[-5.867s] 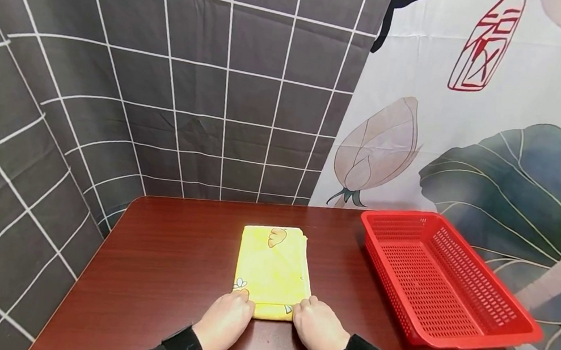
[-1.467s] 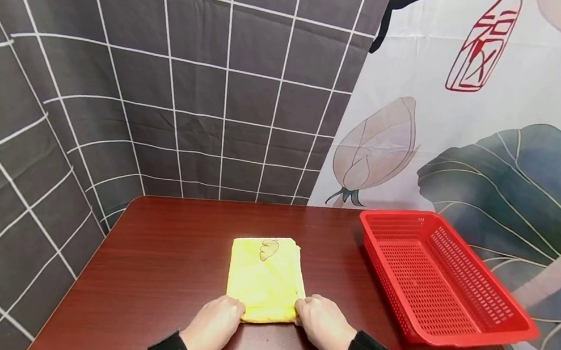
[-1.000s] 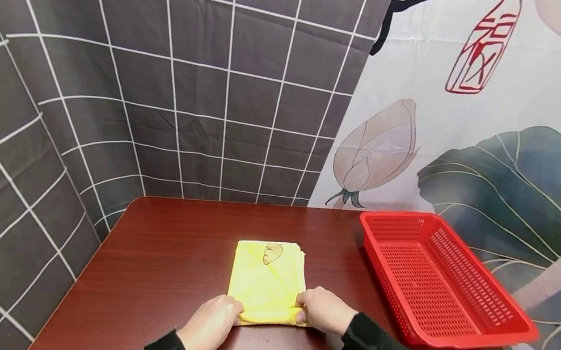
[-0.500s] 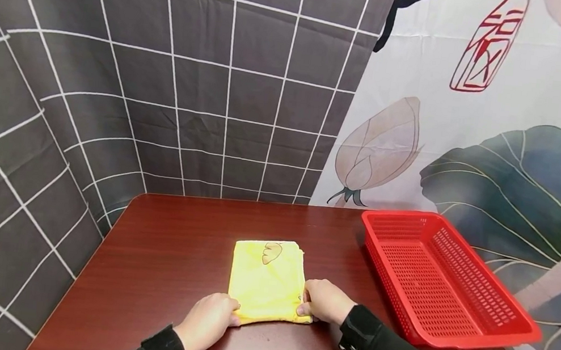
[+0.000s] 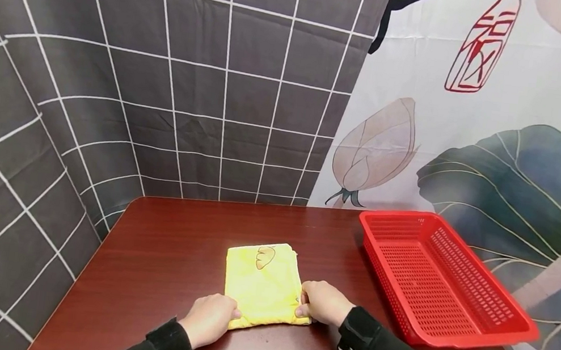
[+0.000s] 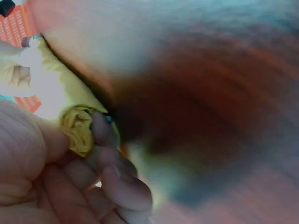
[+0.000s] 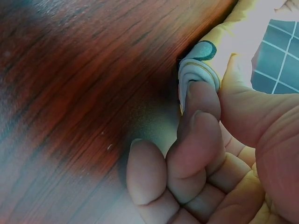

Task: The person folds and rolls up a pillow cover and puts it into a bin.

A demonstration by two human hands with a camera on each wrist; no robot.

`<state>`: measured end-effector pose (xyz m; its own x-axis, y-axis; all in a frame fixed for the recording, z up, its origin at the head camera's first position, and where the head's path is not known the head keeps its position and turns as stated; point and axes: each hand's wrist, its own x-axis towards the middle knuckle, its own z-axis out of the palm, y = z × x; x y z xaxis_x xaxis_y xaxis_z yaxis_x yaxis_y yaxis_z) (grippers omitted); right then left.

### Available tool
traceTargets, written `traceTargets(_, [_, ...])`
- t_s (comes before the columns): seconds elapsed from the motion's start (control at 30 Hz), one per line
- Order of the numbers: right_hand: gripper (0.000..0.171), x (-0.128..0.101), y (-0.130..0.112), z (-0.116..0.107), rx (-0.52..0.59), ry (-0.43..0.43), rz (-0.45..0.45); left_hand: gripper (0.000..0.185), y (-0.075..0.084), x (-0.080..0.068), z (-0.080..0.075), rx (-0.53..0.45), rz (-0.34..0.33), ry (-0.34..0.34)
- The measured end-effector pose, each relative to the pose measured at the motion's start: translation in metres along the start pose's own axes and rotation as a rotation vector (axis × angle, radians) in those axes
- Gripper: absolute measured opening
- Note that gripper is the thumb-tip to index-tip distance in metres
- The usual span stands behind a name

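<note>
A yellow printed cloth, folded into a flat rectangle, lies on the table with its near edge rolled up. At the near left corner my left hand pinches one end of the roll. The left wrist view shows that end as a yellow spiral between thumb and fingers. My right hand pinches the opposite end at the near right corner. In the right wrist view the layered whitish roll end sits between the thumb and index finger, the other fingers curled below.
An empty red perforated plastic basket stands on the right side of the brown table. Behind the table hang a grey gridded curtain and a white cloth printed with lotus flowers.
The cloth has become shorter front to back as its near edge was rolled away from me. In the last second it shifted slightly left, while both hands kept hold of the roll's ends.
</note>
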<state>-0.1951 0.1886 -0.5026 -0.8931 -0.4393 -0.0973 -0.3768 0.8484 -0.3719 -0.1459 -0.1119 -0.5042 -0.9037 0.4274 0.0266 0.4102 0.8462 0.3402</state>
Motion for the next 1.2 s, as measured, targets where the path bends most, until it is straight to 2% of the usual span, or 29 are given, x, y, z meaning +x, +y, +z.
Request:
traceTargets(0.1, [0.038,0.002,0.005,0.004,-0.033,0.022,-0.033,0.032,0.01,0.0,-0.006,0.105,-0.078,-0.003])
traceTargets(0.17, [0.038,-0.001,-0.004,-0.004,-0.022,0.019,-0.009,0.031,0.015,0.0,-0.007,0.169,-0.108,0.039])
traceTargets(0.23, [0.038,-0.003,-0.01,-0.008,-0.029,0.018,0.01,0.032,0.018,0.0,-0.005,0.239,-0.097,0.104])
traceTargets(0.3, [0.039,-0.008,-0.022,-0.016,-0.03,0.014,0.045,0.029,0.02,-0.001,-0.002,0.312,-0.03,0.186])
traceTargets(0.4, [0.04,-0.01,-0.028,-0.018,-0.058,0.019,0.067,0.018,0.024,-0.004,0.001,0.425,0.123,0.288])
traceTargets(0.47, [0.04,-0.01,-0.029,-0.018,-0.066,0.024,0.074,0.013,0.026,-0.006,0.001,0.469,0.205,0.31])
traceTargets(0.53, [0.04,-0.01,-0.028,-0.016,-0.069,0.027,0.077,0.013,0.028,-0.008,0.002,0.491,0.258,0.312])
traceTargets(0.63, [0.04,-0.009,-0.027,-0.015,-0.063,0.028,0.07,0.015,0.028,-0.012,0.004,0.506,0.288,0.298])
traceTargets(0.77, [0.04,-0.01,-0.027,-0.017,-0.069,0.033,0.065,0.016,0.028,-0.018,0.006,0.52,0.285,0.244])
traceTargets(0.83, [0.04,-0.011,-0.028,-0.017,-0.072,0.044,0.067,0.024,0.028,-0.02,0.006,0.529,0.28,0.224])
traceTargets(0.93, [0.04,-0.013,-0.03,-0.016,-0.096,0.085,0.055,0.032,0.026,-0.02,0.006,0.504,0.267,0.244])
traceTargets(1.0, [0.039,-0.015,-0.032,-0.012,-0.118,0.134,0.01,0.028,0.024,-0.019,0.006,0.455,0.255,0.261])
traceTargets(1.1, [0.037,-0.019,-0.031,-0.004,-0.148,0.223,-0.118,0.02,0.023,-0.017,0.006,0.367,0.239,0.261])
traceTargets(1.2, [0.034,-0.024,-0.028,0.003,-0.159,0.308,-0.25,0.017,0.022,-0.016,0.006,0.373,0.248,0.259])
